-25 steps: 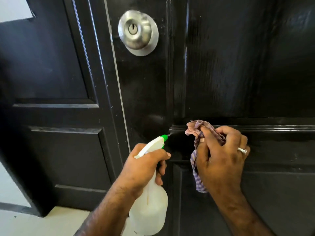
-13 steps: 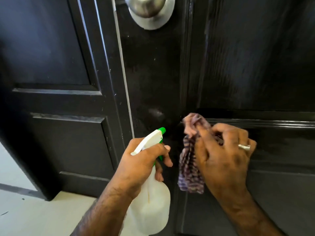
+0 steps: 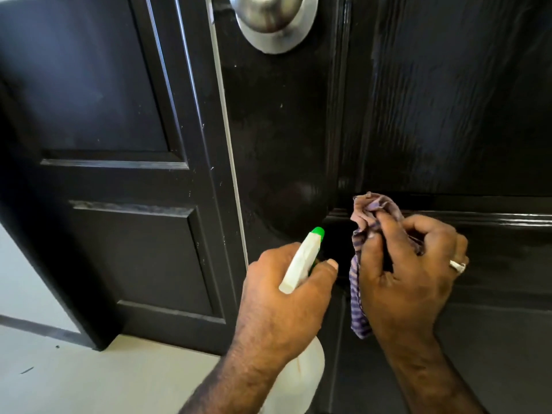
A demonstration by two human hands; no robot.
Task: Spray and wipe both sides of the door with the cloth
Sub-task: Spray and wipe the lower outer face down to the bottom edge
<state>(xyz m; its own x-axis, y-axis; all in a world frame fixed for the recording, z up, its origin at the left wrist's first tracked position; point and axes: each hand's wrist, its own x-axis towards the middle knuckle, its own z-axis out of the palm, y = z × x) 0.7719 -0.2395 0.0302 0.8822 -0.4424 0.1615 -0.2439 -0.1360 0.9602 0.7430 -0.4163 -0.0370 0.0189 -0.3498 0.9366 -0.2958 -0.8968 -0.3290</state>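
**Cloth on the door moulding, spray bottle held beside it**

Dark glossy paint covers the whole background: a panelled door (image 3: pixel 283 130) fills the middle and right of the view, and a second dark panelled surface (image 3: pixel 119 144) stands to the left, at an angle to it.

Fingers of the right hand (image 3: pixel 406 279) are curled and pinch a crumpled cloth (image 3: pixel 367 216), purple and white checked, against the door. The index finger and thumb hold the top bunch of the cloth just at the horizontal moulding (image 3: pixel 493 219) between the upper and lower panels, near its left corner. The rest of the cloth hangs down along the inner side of the hand. A silver ring (image 3: pixel 457 266) sits on one finger of this hand.

Fingers of the left hand (image 3: pixel 283 300) are wrapped around the neck of a white spray bottle (image 3: pixel 301 261). The thumb lies over the trigger head, and the green nozzle tip points up toward the door, close to the cloth but not touching it. The body of the bottle shows below the wrist, partly hidden by the forearm.

Farther out, a round metal door knob (image 3: pixel 274 22) with its plate is at the top edge, cut by the frame. A thin pale strip runs down the door's edge. A pale floor (image 3: pixel 74 377) lies at the lower left.
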